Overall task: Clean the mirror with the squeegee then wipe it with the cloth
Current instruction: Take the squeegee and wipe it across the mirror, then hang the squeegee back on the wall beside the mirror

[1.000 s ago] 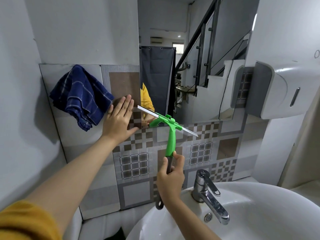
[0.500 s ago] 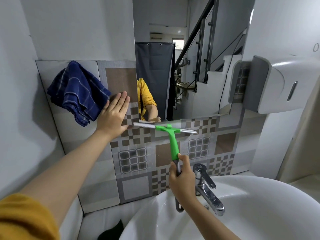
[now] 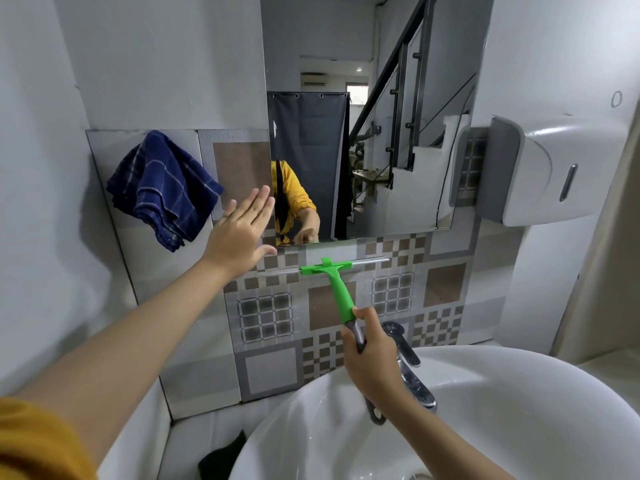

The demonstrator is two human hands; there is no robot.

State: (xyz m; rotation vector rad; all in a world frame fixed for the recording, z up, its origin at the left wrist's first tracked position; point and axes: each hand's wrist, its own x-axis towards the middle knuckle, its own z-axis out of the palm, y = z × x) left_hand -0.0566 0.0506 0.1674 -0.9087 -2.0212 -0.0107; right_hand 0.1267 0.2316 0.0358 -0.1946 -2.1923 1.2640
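At lower right, the white ceramic basin (image 3: 519, 393) and chrome tap (image 3: 410, 368) are seen nearest. Just above, the green plastic squeegee (image 3: 337, 282) is gripped at its handle end by the right hand (image 3: 372, 355), fingers clenched round it; its blade lies horizontal on the patterned tiles (image 3: 266, 317), just below the rectangular wall mirror (image 3: 398, 133). The left hand (image 3: 239, 233), fingers released and straight, is held at the mirror's lower-left corner, nearer the dark blue checked cloth (image 3: 162, 188) hung at upper left.
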